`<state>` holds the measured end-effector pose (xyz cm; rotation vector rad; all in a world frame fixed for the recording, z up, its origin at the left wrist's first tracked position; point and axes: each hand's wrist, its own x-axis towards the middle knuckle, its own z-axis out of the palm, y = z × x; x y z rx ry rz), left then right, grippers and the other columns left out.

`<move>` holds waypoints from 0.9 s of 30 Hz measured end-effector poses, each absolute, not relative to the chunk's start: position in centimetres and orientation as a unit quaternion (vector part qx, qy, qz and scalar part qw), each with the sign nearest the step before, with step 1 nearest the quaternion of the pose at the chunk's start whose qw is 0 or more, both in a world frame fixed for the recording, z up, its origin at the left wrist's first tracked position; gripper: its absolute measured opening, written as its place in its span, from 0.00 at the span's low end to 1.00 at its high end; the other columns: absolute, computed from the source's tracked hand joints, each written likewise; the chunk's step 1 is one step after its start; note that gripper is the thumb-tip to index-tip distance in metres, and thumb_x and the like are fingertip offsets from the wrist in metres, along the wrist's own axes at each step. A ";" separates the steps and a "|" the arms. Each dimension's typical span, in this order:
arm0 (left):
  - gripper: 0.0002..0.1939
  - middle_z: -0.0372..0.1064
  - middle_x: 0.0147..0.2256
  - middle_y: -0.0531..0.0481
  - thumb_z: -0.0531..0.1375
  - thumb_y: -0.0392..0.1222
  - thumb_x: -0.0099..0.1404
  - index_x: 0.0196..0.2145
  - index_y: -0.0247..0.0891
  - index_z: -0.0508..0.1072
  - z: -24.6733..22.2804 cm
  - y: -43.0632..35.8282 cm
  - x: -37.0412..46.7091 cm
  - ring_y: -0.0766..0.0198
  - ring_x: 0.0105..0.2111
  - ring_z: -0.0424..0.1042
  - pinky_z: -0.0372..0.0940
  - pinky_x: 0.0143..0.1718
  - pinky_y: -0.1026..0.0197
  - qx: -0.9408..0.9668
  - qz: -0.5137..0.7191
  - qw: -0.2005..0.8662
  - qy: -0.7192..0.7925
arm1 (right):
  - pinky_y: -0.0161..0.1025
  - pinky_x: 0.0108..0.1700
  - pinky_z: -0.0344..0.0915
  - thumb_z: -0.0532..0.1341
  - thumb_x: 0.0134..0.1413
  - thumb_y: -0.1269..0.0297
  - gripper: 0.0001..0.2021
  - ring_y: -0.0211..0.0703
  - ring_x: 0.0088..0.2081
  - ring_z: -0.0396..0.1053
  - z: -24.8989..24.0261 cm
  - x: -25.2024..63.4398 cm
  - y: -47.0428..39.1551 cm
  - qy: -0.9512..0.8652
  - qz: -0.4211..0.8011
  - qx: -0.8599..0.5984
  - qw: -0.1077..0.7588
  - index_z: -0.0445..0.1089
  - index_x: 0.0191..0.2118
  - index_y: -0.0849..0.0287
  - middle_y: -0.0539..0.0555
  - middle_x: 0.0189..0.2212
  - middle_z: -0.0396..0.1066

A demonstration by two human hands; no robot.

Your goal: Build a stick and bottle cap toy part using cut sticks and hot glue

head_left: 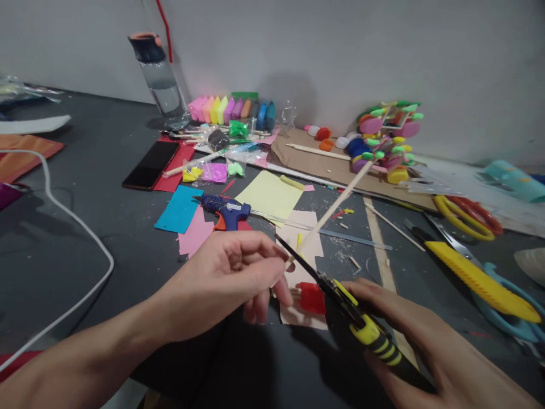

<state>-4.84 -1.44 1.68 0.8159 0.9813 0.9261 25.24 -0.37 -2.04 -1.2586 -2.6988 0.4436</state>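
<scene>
Rn the L hand [230, 267] is pinching the stick [336, 208] near its lower end, thumb nearly closed on the fingers, others curling loosely, & the R hand [426, 329] is wrapping half-open round the pliers' [370, 334] handles. The dark jaws are crossing the stick just beside the L fingertips; can't tell if they're biting it. Prob. 1 positioning step is underway, calling for a steady stick & clear fingertips. The red piece [312, 297] is lying below, the glue gun [232, 215] beyond the L hand.
</scene>
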 end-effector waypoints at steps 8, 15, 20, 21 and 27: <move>0.08 0.75 0.23 0.53 0.63 0.38 0.65 0.28 0.35 0.71 1.8 -1.5 -4.6 0.76 0.16 0.66 0.61 0.18 0.75 0.370 0.399 0.689 0.479 | 0.44 0.51 0.75 0.54 0.59 0.58 0.31 0.54 0.57 0.71 -2.2 25.3 -0.4 -0.895 0.160 -0.411 0.059 0.52 0.68 0.47 0.54 0.61 0.67; 0.10 0.76 0.25 0.53 0.62 0.40 0.67 0.28 0.34 0.72 1.8 -1.5 -5.0 0.77 0.16 0.66 0.62 0.19 0.76 0.386 0.392 0.696 0.461 | 0.44 0.51 0.75 0.55 0.61 0.55 0.31 0.54 0.56 0.72 -2.4 25.3 -0.1 -0.898 0.160 -0.405 0.073 0.51 0.68 0.46 0.53 0.60 0.68; 0.10 0.77 0.24 0.52 0.62 0.39 0.67 0.28 0.34 0.72 1.7 -1.4 -4.9 0.76 0.15 0.66 0.62 0.17 0.75 0.362 0.395 0.727 0.429 | 0.45 0.50 0.75 0.55 0.61 0.55 0.30 0.54 0.54 0.74 -2.3 24.8 0.2 -0.901 0.149 -0.398 0.088 0.51 0.68 0.45 0.53 0.59 0.69; 0.09 0.77 0.24 0.52 0.62 0.39 0.67 0.28 0.34 0.73 1.7 -1.4 -4.9 0.76 0.15 0.66 0.62 0.17 0.75 0.358 0.395 0.733 0.423 | 0.45 0.49 0.76 0.55 0.61 0.56 0.30 0.53 0.53 0.74 -2.2 24.8 0.2 -0.903 0.144 -0.395 0.090 0.51 0.68 0.45 0.53 0.58 0.70; 0.09 0.77 0.24 0.51 0.62 0.38 0.67 0.29 0.33 0.74 1.6 -1.2 -5.1 0.76 0.14 0.67 0.63 0.17 0.74 0.351 0.389 0.748 0.407 | 0.39 0.44 0.78 0.56 0.59 0.59 0.30 0.52 0.48 0.77 -1.5 24.0 0.1 -0.911 0.126 -0.378 0.108 0.53 0.66 0.48 0.54 0.55 0.73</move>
